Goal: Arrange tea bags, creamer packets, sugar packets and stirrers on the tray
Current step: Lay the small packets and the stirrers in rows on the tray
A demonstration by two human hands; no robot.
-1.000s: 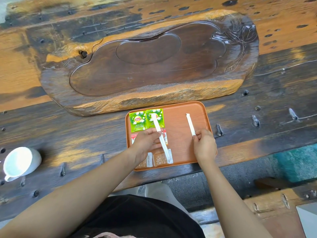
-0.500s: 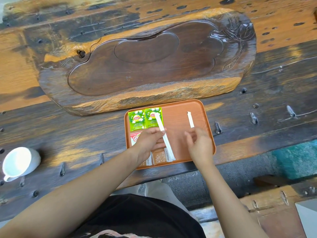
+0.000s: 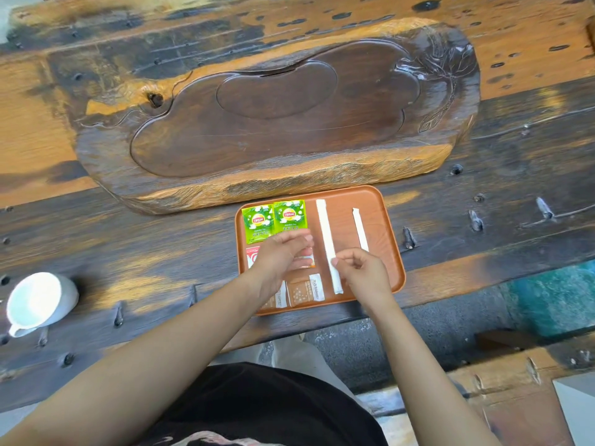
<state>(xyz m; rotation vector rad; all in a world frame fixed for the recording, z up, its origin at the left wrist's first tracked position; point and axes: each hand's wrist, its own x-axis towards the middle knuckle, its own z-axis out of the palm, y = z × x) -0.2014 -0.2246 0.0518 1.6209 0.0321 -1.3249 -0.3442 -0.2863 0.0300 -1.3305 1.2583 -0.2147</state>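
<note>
An orange-brown tray [image 3: 391,252] sits at the near edge of a dark, weathered wooden bench [image 3: 145,252], just in front of a large carved wooden slab [image 3: 257,123]. In the tray's far left corner two green tea bags [image 3: 273,220] lie side by side, edges touching. Just nearer than them lie red-and-white packets [image 3: 252,256], largely covered by the left hand [image 3: 280,259]. Along the tray's near edge two brown-and-white packets [image 3: 306,290] lie flat, the left one partly under the left wrist.

A long white wrapped stirrer [image 3: 327,246] lies on the tray to the right of the packets, running from the far rim almost to the near rim. A second, shorter-looking wrapped stirrer [image 3: 360,228] lies well apart to its right, roughly parallel, its near end hidden behind the right hand [image 3: 363,272].

The left hand hovers palm down over the red-and-white packets with its fingers [image 3: 301,241] loosely spread; whether they are touching a packet cannot be told. The right hand sits over the tray's right half, its fingers [image 3: 341,260] curled and thumb and forefinger close together just beside the long stirrer, holding nothing that can be seen.

A white cup [image 3: 38,300] lies on its side at the bench's left end, well apart from the tray.
</note>
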